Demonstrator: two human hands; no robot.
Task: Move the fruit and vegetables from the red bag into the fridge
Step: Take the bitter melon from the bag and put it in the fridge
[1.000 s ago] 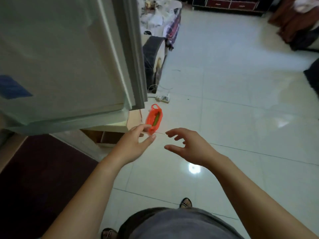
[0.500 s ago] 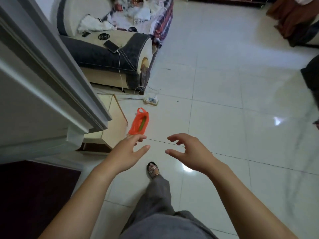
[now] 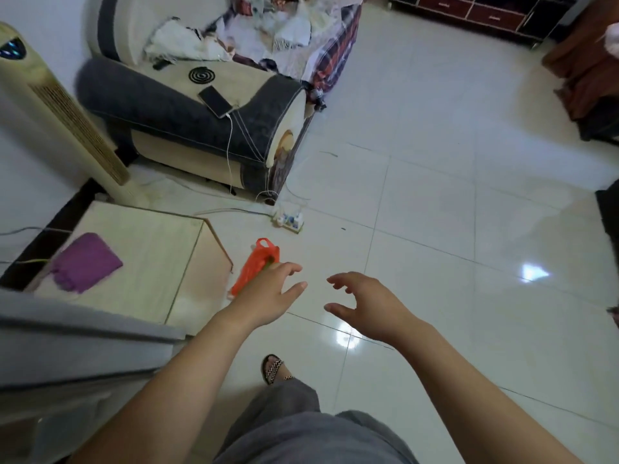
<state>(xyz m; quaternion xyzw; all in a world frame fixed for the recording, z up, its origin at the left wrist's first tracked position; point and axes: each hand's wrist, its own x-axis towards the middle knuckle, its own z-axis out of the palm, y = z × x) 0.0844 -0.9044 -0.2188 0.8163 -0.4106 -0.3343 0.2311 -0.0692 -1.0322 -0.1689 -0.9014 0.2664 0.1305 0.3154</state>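
The red bag (image 3: 256, 264) lies on the white tiled floor beside a low pale cabinet (image 3: 140, 259), with something green just showing inside it. My left hand (image 3: 268, 294) hangs open in front of the bag's near end and covers part of it; whether it touches the bag I cannot tell. My right hand (image 3: 365, 304) is open too, fingers spread, to the right of the bag and apart from it. The fridge (image 3: 67, 349) shows only as a grey edge at the lower left.
A purple cloth (image 3: 83, 262) lies on the cabinet. A power strip (image 3: 289, 221) with cables sits on the floor beyond the bag. Behind stand a sofa (image 3: 207, 105) with a phone (image 3: 216, 102) and a tower fan (image 3: 63, 118). My sandalled foot (image 3: 274, 368) is below.
The view has swung away from the fridge door towards the floor and sofa. I have stepped closer to the red bag, and my left hand now overlaps its near end.
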